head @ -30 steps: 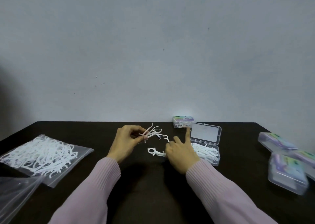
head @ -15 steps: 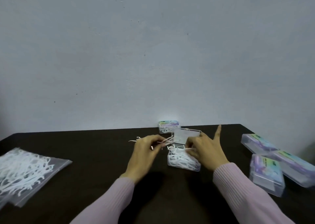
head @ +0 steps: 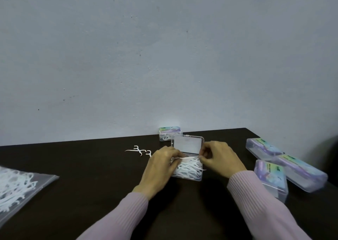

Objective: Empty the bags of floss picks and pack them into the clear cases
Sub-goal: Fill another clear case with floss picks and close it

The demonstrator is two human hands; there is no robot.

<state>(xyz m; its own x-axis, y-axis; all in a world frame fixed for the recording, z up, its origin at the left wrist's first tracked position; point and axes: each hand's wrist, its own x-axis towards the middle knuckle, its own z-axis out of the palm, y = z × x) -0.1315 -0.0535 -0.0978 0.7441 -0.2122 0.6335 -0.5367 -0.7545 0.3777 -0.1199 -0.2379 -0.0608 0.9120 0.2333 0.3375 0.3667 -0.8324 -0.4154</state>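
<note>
An open clear case [head: 188, 174] sits mid-table, heaped with white floss picks, its lid [head: 187, 144] standing up at the back. My left hand [head: 161, 168] rests over the case's left side, pinching a small bunch of floss picks [head: 184, 159] that lies across the pile. At the case's right side, my right hand [head: 219, 159] has its fingertips on the other end of that bunch. A few loose floss picks [head: 140, 151] lie on the table left of the case. A clear bag of floss picks [head: 16, 186] lies at the far left edge.
A closed filled case [head: 170, 133] stands against the wall behind the open one. Three closed cases with purple-green labels [head: 270, 174] are stacked loosely at the right edge. The dark table [head: 91, 175] meets a pale wall close behind.
The view swung right, so the bag slid toward the left edge. My left hand carried its picks from the table's middle into the open case, and my right hand came to the case's right side.
</note>
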